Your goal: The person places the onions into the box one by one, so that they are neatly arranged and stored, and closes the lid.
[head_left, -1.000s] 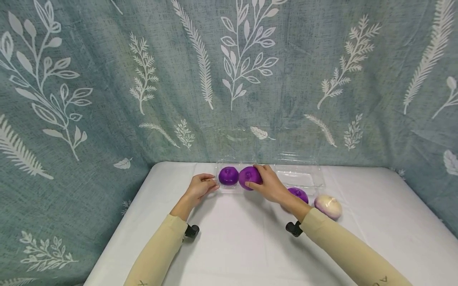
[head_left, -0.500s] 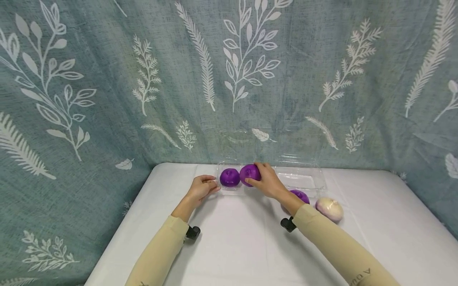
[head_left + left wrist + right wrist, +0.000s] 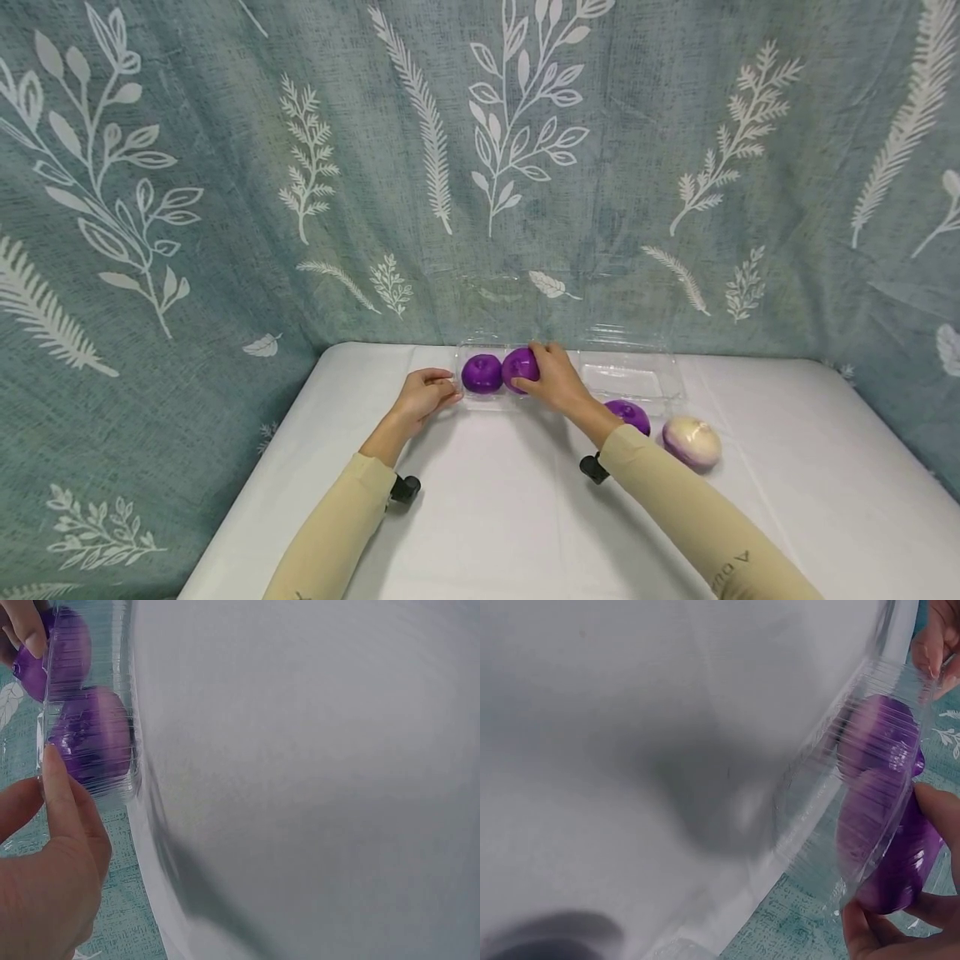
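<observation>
A clear plastic container (image 3: 480, 401) stands near the table's back edge, its clear lid raised behind it. My left hand (image 3: 426, 396) pinches the container's left end between thumb and fingers. Inside sits a round, glossy purple vegetable (image 3: 482, 374) with a small nub on top. Just right of it, my right hand (image 3: 553, 379) grips a second round purple vegetable (image 3: 519, 371), its thumb in front and fingers behind. In the right wrist view this second vegetable (image 3: 900, 862) is partly behind the ribbed clear wall, low in the container.
Another clear plastic container (image 3: 663, 385) stands to the right at the back. In front of it lie a purple vegetable (image 3: 628, 415), partly hidden by my right forearm, and a cream-topped, purple-sided round vegetable (image 3: 692, 442). A patterned green curtain (image 3: 420, 167) hangs behind the white table (image 3: 495, 517).
My right hand has lowered the second purple vegetable slightly beside the first one, and the right forearm has shifted left. The left hand keeps its hold on the container's end.
</observation>
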The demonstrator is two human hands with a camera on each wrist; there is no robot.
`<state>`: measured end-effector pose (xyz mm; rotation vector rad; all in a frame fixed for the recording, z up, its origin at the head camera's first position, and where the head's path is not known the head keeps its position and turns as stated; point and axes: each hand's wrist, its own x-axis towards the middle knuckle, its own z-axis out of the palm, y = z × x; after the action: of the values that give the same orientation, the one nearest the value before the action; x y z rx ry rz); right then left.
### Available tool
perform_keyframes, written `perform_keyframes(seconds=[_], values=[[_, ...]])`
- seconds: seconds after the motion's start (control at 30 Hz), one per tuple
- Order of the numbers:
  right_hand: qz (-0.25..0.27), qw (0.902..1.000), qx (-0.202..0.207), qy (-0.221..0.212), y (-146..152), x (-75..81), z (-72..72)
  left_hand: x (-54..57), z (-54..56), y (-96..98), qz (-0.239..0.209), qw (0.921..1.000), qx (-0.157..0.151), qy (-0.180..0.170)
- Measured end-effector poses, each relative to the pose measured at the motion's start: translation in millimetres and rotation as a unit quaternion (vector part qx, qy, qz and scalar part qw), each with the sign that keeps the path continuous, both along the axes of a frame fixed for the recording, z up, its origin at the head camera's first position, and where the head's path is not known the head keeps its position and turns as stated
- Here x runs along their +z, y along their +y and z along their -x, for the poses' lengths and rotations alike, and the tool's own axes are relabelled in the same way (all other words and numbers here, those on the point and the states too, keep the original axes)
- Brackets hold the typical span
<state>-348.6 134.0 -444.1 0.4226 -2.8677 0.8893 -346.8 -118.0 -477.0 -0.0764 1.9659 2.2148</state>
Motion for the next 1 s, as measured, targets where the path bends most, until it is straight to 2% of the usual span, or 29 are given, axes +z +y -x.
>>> perform_keyframes(seconds=[0.37,0.77,0.9,1.0], values=[[-0.048,0.9974,-0.021,0.05,-2,-2.3,9.2,-0.5,1.1,0.2,-0.001,1.0,0.003,-0.001],[-0.044,0.9982,0.0,0.041,2,-2.7,13.7,-0.8,0.4,-0.4,0.0,1.0,-0.001,0.002],[-0.05,0.9978,0.014,0.041,4,3.6,14.5,-0.9,0.1,-0.2,0.001,1.0,0.001,0.002],[-0.047,0.9984,0.017,0.026,8,12.4,18.0,-0.6,0.5,0.0,0.002,1.0,0.001,0.0]])
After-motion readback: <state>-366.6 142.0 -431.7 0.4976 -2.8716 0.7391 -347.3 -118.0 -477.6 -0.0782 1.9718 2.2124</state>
